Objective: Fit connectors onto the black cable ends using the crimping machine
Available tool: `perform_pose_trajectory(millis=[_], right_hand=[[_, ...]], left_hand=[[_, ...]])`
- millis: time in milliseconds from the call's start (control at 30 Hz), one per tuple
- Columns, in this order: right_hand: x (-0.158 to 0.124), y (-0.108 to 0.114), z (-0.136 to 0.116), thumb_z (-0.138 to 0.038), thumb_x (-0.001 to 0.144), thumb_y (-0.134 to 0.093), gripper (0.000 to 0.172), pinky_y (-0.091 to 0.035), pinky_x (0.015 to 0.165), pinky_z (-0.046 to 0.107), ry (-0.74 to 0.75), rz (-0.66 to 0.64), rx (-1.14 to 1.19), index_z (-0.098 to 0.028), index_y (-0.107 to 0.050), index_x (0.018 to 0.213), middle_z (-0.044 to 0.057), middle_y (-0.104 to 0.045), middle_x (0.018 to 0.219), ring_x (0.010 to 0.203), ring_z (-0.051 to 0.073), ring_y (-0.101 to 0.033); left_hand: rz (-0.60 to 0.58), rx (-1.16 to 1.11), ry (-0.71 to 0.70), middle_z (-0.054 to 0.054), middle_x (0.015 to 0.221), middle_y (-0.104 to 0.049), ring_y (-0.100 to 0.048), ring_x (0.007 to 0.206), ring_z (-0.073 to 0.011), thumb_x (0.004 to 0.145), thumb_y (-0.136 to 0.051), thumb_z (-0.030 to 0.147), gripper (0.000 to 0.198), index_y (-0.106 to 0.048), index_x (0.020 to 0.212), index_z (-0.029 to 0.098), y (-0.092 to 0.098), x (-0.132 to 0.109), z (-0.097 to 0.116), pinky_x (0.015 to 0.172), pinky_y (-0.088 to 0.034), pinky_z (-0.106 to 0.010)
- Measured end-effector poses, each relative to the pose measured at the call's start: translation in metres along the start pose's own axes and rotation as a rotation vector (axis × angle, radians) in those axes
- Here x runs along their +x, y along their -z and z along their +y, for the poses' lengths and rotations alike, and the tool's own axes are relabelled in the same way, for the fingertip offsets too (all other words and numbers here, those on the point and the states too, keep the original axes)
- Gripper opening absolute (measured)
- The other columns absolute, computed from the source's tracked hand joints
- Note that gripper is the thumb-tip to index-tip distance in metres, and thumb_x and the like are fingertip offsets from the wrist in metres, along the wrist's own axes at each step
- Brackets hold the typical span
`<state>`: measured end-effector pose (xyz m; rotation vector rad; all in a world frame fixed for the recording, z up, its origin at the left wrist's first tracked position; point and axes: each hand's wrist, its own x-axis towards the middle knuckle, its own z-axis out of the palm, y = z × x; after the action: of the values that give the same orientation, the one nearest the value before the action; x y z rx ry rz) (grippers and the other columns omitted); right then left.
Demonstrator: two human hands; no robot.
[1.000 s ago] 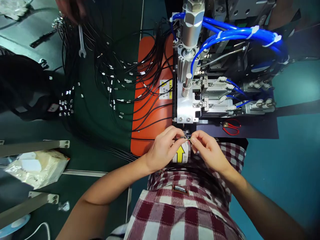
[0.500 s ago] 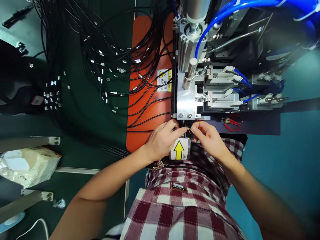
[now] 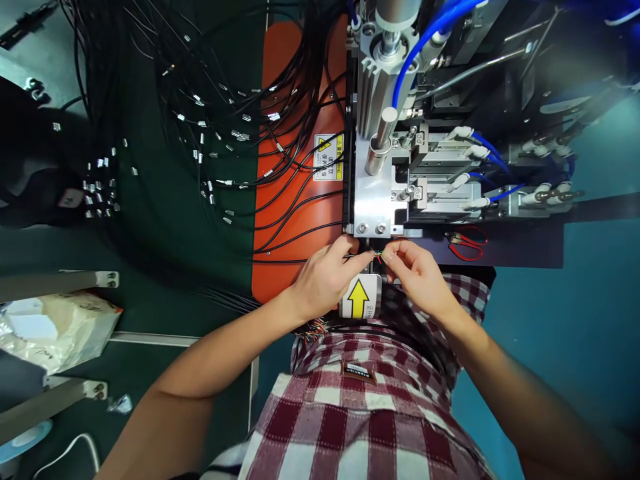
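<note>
Left hand (image 3: 325, 277) at the near edge of the orange mat (image 3: 295, 200), thumb and forefinger pinched on a black cable (image 3: 300, 260). Coloured wire ends (image 3: 379, 256) fanned out just below the machine's metal block (image 3: 373, 200), above the yellow arrow label (image 3: 359, 298). Right hand (image 3: 417, 275) close beside, fingertips pinched on those wire ends. Red-handled snips (image 3: 466, 243) further right, flat on the dark base plate (image 3: 525, 248).

Your left hand (image 3: 325, 277) and right hand (image 3: 417, 277) meet at the machine's (image 3: 380, 193) front edge, with the cable end (image 3: 375, 254) between them. The arrow label (image 3: 359, 298) sits just nearer you. The mat (image 3: 295, 200) lies left of the machine, and the cable bundle (image 3: 210, 133) spreads over it and further left. The cutters (image 3: 465, 243) lie right of your hands. The bag (image 3: 55, 327) is far left on the surface (image 3: 165, 267).
</note>
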<state>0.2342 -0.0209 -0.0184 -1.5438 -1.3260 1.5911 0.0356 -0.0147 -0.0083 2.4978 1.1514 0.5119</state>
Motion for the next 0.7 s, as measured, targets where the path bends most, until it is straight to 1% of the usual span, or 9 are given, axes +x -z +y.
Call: perform_pose_trajectory(millis=[167, 333, 500, 700], right_hand=[[-0.001, -0.002, 0.004, -0.042, 0.092, -0.051, 0.025, -0.037, 0.052, 0.026, 0.037, 0.028, -0.024, -0.020, -0.054, 0.082, -0.002, -0.053, 0.061, 0.054, 0.013, -0.048], [-0.003, -0.006, 0.007, -0.039, 0.093, -0.050, 0.022, -0.038, 0.053, 0.026, 0.073, 0.093, -0.060, -0.020, -0.054, 0.083, -0.001, -0.052, 0.066, 0.056, 0.013, -0.046], [-0.005, -0.010, 0.012, -0.038, 0.092, -0.052, 0.020, -0.039, 0.054, 0.027, 0.122, 0.147, -0.040, -0.020, -0.054, 0.085, 0.000, -0.052, 0.070, 0.059, 0.014, -0.047], [-0.004, -0.011, 0.015, -0.037, 0.093, -0.050, 0.018, -0.039, 0.056, 0.028, 0.122, 0.154, -0.070, -0.021, -0.054, 0.086, 0.001, -0.053, 0.071, 0.061, 0.015, -0.047]], left_hand=[[-0.006, 0.046, -0.008, -0.012, 0.097, -0.056, -0.060, 0.084, -0.0186, 0.096, -0.041, 0.023, 0.031, -0.064, 0.115, 0.015, 0.002, 0.001, 0.002, 0.070, -0.056, -0.031], [-0.021, 0.082, -0.013, -0.012, 0.094, -0.057, -0.059, 0.080, -0.0189, 0.096, -0.040, 0.024, 0.031, -0.065, 0.114, 0.015, 0.004, 0.003, 0.004, 0.067, -0.055, -0.030], [-0.016, 0.077, 0.000, -0.012, 0.096, -0.058, -0.059, 0.082, -0.0190, 0.096, -0.040, 0.023, 0.031, -0.065, 0.113, 0.015, 0.003, 0.003, 0.005, 0.068, -0.055, -0.031], [0.002, 0.091, -0.017, -0.012, 0.095, -0.058, -0.060, 0.082, -0.0196, 0.096, -0.041, 0.021, 0.030, -0.065, 0.112, 0.014, 0.003, 0.003, 0.005, 0.067, -0.055, -0.031]])
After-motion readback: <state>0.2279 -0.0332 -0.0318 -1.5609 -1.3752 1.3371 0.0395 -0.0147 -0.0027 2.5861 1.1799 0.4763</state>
